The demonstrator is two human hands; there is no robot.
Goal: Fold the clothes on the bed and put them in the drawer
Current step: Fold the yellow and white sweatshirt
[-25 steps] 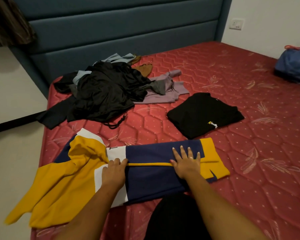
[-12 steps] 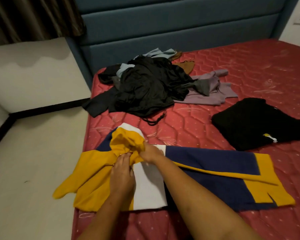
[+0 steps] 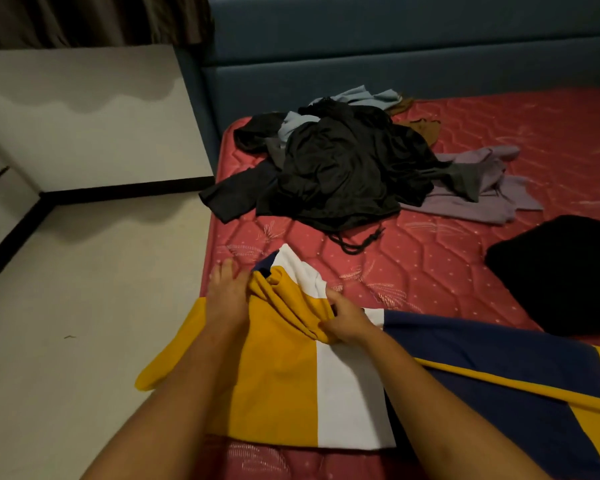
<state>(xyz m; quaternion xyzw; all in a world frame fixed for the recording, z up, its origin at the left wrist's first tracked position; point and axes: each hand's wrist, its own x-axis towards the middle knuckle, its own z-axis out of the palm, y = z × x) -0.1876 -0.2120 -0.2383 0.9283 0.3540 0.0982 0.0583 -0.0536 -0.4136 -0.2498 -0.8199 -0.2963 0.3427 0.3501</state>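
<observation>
Your yellow, white and navy hoodie [image 3: 281,386] lies at the bed's [image 3: 430,271] near edge, 6 o'clock. Right hand [image 3: 347,323] has its fingers pinching the bunched hood, left hand [image 3: 227,292] rests flat-fingered at the hood's 9 o'clock side. Unfolded pile [image 3: 343,174] at 12, folded black shirt [image 3: 561,271] around 3.

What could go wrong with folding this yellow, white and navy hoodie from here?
The yellow sleeve hangs past the mattress edge, so it may drag the hoodie toward the floor. The right hand pinches bunched yellow fabric while the left hand lies flat; a lump there could spoil the fold.
</observation>
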